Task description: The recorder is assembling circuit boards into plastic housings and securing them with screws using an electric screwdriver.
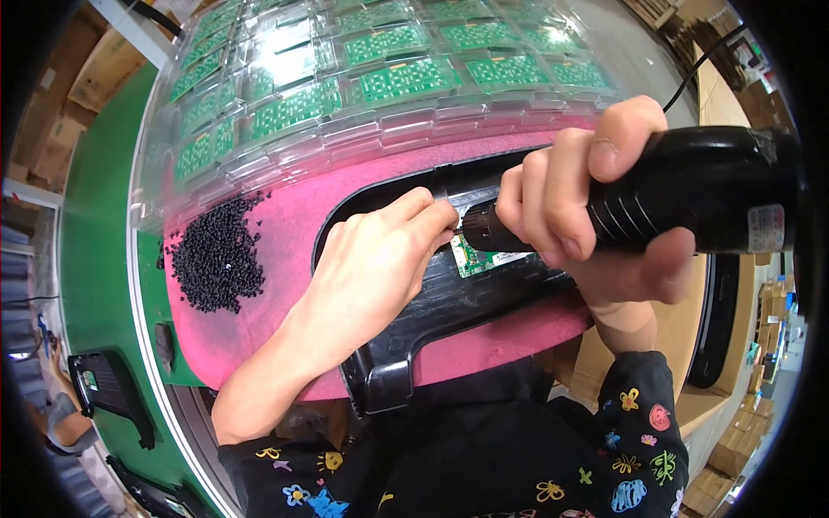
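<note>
Right hand (596,194) gripping electric screwdriver (691,194), frame centre; left hand (380,259) pinching at its tip over green circuit board (475,257); black screw pile (216,255) left; clear circuit-board trays (363,78) above.

A green table (104,233) carries a pink mat (285,224). Brown cartons (60,112) stand stacked past its far left corner, and more cartons (743,432) fill the floor off its right edge. A white beam (129,30) crosses beyond the far edge. Bright light glares from above.
</note>
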A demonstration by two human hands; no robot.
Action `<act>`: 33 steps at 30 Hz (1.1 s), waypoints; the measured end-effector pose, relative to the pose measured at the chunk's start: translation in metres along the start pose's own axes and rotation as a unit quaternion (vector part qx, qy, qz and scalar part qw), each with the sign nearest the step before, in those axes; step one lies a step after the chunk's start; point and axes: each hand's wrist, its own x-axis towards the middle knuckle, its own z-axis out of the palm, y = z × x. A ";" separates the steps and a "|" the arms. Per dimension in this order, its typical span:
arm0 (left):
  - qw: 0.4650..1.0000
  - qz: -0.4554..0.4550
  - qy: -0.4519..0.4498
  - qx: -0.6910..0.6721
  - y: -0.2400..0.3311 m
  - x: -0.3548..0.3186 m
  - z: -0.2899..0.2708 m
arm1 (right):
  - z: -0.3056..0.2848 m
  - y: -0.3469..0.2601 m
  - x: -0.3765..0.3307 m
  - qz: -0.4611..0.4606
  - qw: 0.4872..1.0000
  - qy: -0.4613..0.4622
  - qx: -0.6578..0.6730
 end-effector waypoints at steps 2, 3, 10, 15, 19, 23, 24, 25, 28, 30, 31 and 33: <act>1.000 0.007 0.006 0.000 -0.001 0.000 0.001 | -0.001 -0.001 -0.001 -0.019 1.000 -0.003 0.001; 1.000 0.014 0.011 0.000 -0.001 0.000 0.001 | -0.002 -0.001 -0.002 -0.019 1.000 -0.002 0.000; 0.996 -0.076 0.035 -0.016 0.012 0.002 -0.001 | -0.010 0.023 0.013 -0.073 0.997 -0.005 -0.009; 0.995 -0.076 0.008 0.065 0.009 0.002 -0.002 | -0.010 0.031 0.013 -0.068 0.997 -0.022 0.000; 0.997 -0.046 0.038 0.049 0.002 -0.002 0.000 | -0.006 0.033 0.013 -0.070 0.997 -0.024 -0.002; 0.998 -0.029 0.035 0.036 0.001 -0.004 -0.002 | -0.004 0.032 0.015 -0.071 0.997 -0.034 -0.008; 0.998 -0.027 0.027 0.041 0.001 -0.005 -0.002 | -0.004 0.032 0.015 -0.069 0.997 -0.034 -0.017; 0.998 -0.028 0.028 0.040 0.001 -0.005 -0.002 | -0.004 0.032 0.016 -0.066 0.997 -0.035 -0.026; 0.997 -0.024 0.015 0.066 0.001 -0.006 -0.002 | -0.002 0.036 0.016 -0.080 0.996 -0.031 -0.015; 0.995 -0.013 0.021 0.098 -0.001 -0.008 -0.001 | -0.001 0.035 0.016 -0.067 0.997 -0.025 -0.028; 0.995 -0.014 0.021 0.097 -0.002 -0.008 0.000 | 0.000 0.034 0.016 -0.055 0.997 -0.018 -0.042; 0.997 -0.003 0.051 0.064 -0.002 -0.007 0.002 | 0.001 0.039 0.019 -0.063 0.997 -0.029 -0.032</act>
